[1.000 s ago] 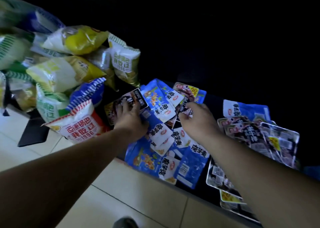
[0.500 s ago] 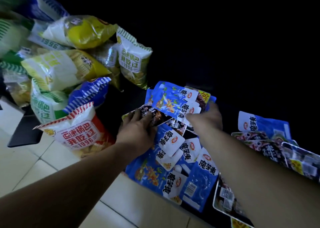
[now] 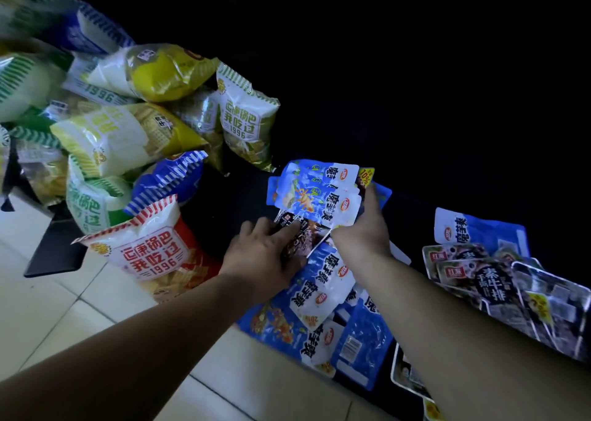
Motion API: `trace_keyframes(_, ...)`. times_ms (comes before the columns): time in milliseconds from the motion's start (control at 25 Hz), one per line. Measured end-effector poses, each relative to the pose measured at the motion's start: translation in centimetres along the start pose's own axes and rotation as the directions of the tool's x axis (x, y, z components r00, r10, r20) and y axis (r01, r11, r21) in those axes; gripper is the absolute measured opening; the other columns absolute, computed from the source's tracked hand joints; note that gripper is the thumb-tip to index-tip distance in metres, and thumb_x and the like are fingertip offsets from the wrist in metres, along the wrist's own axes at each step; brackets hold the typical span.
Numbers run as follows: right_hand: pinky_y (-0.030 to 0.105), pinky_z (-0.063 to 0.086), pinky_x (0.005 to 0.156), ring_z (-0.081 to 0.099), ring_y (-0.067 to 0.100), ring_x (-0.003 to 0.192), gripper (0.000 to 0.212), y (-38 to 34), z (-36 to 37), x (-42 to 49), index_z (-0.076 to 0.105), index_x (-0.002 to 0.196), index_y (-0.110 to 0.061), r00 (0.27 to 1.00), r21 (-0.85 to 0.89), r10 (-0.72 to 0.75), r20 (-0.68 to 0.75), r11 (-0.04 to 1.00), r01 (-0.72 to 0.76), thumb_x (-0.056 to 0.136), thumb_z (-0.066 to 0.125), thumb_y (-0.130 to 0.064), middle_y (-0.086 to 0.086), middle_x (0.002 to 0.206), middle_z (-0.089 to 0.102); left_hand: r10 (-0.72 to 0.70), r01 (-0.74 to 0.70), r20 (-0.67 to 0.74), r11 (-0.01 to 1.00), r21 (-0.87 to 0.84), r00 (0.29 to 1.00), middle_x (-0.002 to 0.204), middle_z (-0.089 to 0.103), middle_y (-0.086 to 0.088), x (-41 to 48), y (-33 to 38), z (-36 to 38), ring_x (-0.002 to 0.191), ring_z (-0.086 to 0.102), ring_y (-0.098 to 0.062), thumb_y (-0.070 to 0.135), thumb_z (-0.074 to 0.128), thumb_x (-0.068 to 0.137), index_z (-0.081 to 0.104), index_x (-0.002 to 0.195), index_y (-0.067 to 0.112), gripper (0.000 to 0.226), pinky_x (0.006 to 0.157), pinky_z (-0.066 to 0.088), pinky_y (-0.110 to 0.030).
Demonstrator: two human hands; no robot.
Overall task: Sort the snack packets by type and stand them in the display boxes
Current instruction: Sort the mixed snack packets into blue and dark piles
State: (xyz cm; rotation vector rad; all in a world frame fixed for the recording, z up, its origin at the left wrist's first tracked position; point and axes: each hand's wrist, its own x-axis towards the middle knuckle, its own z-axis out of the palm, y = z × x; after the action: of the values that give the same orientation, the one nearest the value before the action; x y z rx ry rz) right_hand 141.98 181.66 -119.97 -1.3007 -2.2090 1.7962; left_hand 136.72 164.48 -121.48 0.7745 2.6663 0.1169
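Black table top (image 3: pixel 233 203) is being used for the snacks, and pale floor tiles (image 3: pixel 48 308) are being shown below it on the left. Big puffy bags (image 3: pixel 128 132) are being kept in a heap at the left end of the table. A red and white bag (image 3: pixel 147 254) is being propped at the front of that heap.

A bunch of blue packets (image 3: pixel 313 193) is being gripped at its right side by the right hand (image 3: pixel 364 238), and the packets are being fanned out to the left. Just under the bunch, a dark packet (image 3: pixel 300 238) is being touched by the left hand (image 3: pixel 262 257). The fingers are being laid fairly straight on top of it. The thumb is being hidden, so it cannot be told if the packet is being pinched.

More flat blue packets (image 3: pixel 319 292) are being left lying under both wrists, near the table's front edge. Off to the right, a row of dark packets (image 3: pixel 492 283) is being left lying flat, with one lone blue packet (image 3: pixel 473 228) behind it.
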Motion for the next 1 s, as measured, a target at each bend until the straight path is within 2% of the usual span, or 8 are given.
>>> trace_keyframes(120, 0.027, 0.047, 0.046, 0.065, 0.016, 0.067, 0.109, 0.0, -1.6, -0.4, 0.005, 0.157, -0.055, 0.999, -0.046, -0.038, -0.021, 0.998, 0.037, 0.089, 0.061, 0.009, -0.006, 0.122, 0.066, -0.081, 0.088, 0.048, 0.983, -0.159, 0.996, 0.163, 0.027, -0.008, 0.2, 0.2, -0.2, 0.151, 0.019, -0.035, 0.065, 0.059, 0.088, 0.028, 0.153, 0.047, 0.074, 0.122, 0.024, -0.046)
trace_keyframes(240, 0.031, 0.046, 0.050, 0.058, 0.023, 0.062, 0.106, -0.3, -4.4, -1.1, 0.005, 0.158, -0.052, 0.995, -0.122, -0.066, -0.070, 0.991, 0.057, 0.090, 0.056, 0.010, -0.008, 0.097, 0.062, -0.120, 0.105, -0.072, 0.978, -0.177, 0.990, 0.143, 0.044, -0.006, -0.4, 0.4, 0.1, 0.131, 0.043, -0.031, 0.061, 0.071, 0.079, 0.043, 0.145, 0.042, 0.074, 0.111, 0.037, -0.041)
trace_keyframes(320, 0.033, 0.047, 0.053, 0.057, 0.023, 0.063, 0.097, -0.8, -6.5, -1.6, 0.011, 0.159, -0.048, 0.989, -0.184, -0.111, -0.100, 0.979, 0.091, 0.093, 0.056, 0.006, -0.010, 0.082, 0.053, -0.188, 0.137, -0.120, 0.930, -0.340, 0.975, 0.128, 0.043, 0.000, -0.6, 0.5, -0.6, 0.114, 0.053, -0.027, 0.046, 0.081, 0.075, 0.057, 0.129, 0.039, 0.060, 0.100, 0.047, -0.037)
trace_keyframes(440, 0.035, 0.044, 0.052, 0.054, 0.025, 0.061, 0.088, -1.4, -9.6, -2.9, 0.017, 0.159, -0.045, 0.974, -0.328, -0.206, -0.096, 0.930, 0.164, 0.096, 0.056, 0.002, -0.004, 0.084, 0.054, -0.269, 0.147, -0.159, 0.834, -0.532, 0.950, 0.110, 0.046, 0.007, -1.8, 1.0, -2.3, 0.099, 0.060, -0.023, 0.014, 0.072, 0.085, 0.066, 0.097, 0.035, 0.025, 0.086, 0.055, -0.035)
trace_keyframes(600, 0.035, 0.046, 0.054, 0.058, 0.019, 0.064, 0.073, -1.4, -14.5, -5.0, 0.035, 0.152, -0.039, 0.949, -0.473, -0.313, -0.045, 0.843, 0.256, 0.095, 0.057, 0.001, -0.001, 0.099, 0.055, -0.366, 0.128, -0.259, 0.762, -0.635, 0.894, 0.101, 0.058, 0.008, -6.2, 2.4, -5.0, 0.091, 0.062, -0.019, 0.002, 0.064, 0.084, 0.064, 0.080, 0.033, 0.031, 0.074, 0.060, -0.039)
trace_keyframes(720, 0.028, 0.035, 0.052, 0.045, 0.010, 0.058, 0.053, 0.4, -17.8, -6.6, 0.042, 0.146, -0.035, 0.944, -0.550, -0.330, 0.012, 0.786, 0.281, 0.101, 0.055, -0.011, -0.002, 0.081, 0.052, -0.388, 0.094, -0.283, 0.717, -0.691, 0.877, 0.096, 0.064, 0.009, -10.4, 4.9, -6.2, 0.084, 0.066, -0.015, 0.002, 0.067, 0.083, 0.068, 0.080, 0.030, 0.028, 0.072, 0.059, -0.038)
trace_keyframes(880, 0.031, 0.040, 0.053, 0.052, 0.018, 0.054, 0.045, 3.7, -21.4, -8.5, 0.043, 0.143, -0.036, 0.970, -0.575, -0.244, 0.020, 0.791, 0.211, 0.103, 0.055, -0.020, 0.000, 0.084, 0.058, -0.321, 0.066, -0.099, 0.468, -0.881, 0.942, 0.088, 0.075, -0.003, -12.4, 11.2, -5.9, 0.061, 0.069, -0.018, -0.001, 0.069, 0.085, 0.070, 0.093, 0.032, 0.034, 0.059, 0.056, -0.030)
trace_keyframes(1000, 0.037, 0.054, 0.062, 0.062, 0.026, 0.069, 0.050, 5.9, -23.6, -9.6, 0.042, 0.146, -0.037, 0.983, -0.676, -0.184, 0.002, 0.724, 0.137, 0.101, 0.057, -0.022, 0.008, 0.108, 0.068, -0.237, 0.165, 0.087, 0.331, -0.929, 0.968, 0.101, 0.075, 0.002, -11.7, 15.3, -3.4, 0.076, 0.073, -0.022, 0.001, 0.070, 0.088, 0.070, 0.108, 0.029, 0.035, 0.070, 0.062, -0.037)
